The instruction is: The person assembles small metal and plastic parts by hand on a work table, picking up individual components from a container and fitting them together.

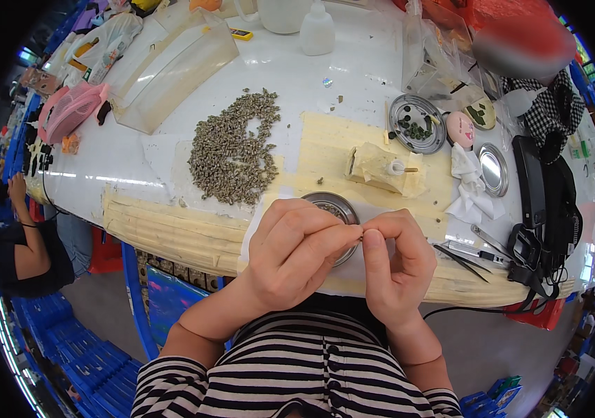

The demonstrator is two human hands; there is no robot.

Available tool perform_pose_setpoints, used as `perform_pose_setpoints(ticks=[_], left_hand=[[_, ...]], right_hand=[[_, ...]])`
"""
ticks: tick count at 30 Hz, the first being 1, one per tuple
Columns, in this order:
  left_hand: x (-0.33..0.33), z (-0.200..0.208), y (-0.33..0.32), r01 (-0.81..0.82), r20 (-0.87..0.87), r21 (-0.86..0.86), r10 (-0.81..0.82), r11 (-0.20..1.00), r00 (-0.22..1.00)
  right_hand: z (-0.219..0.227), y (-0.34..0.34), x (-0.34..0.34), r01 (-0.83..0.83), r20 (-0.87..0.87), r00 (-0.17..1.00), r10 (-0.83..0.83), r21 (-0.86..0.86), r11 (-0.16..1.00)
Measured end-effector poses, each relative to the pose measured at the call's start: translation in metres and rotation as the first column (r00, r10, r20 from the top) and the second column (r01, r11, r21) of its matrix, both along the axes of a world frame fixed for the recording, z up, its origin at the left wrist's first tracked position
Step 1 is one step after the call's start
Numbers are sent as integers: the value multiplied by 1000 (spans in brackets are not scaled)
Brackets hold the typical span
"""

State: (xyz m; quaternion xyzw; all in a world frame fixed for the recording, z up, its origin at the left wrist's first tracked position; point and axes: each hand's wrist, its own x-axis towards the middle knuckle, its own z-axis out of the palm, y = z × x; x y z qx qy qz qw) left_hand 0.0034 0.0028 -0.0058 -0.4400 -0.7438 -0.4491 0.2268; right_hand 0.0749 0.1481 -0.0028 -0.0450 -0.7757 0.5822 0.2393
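My left hand [297, 252] and my right hand [396, 259] meet at the fingertips above the table's near edge. Both are closed in a pinch on something tiny and dark that I cannot make out. Partly behind my left hand is a round metal dish [342, 207] with small pieces in it. Beyond and to the left lies a broad pile of small greyish-brown metal-looking parts [234, 150]. Ahead of my right hand, a block wrapped in yellowish tape [381, 169] carries a small white pot with a stick.
Tweezers [461, 261] and a cutter knife [475, 252] lie right of my hands. Farther off are a metal dish of dark green bits [417, 124], crumpled tissue [470, 174], a white bottle [318, 29], a clear tray [175, 73] and a pink basket [71, 111]. Another person [22, 240] sits left.
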Motion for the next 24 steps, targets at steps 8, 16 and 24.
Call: perform_pose_setpoints(ticks=[8,16,24], left_hand=[[-4,4,-1,44,113,45,-49,998,992],[-4,1,2,-4,92,16,3,1000,996],[-2,3,0,43,114,45,-48,998,992]], right_hand=[[2,0,0,-18,-12,1000,17,-43,999],[-2,-1,0,33,-96,995,-31,20,999],[-2,-1,1,-14,6,1000,15,-51,999]])
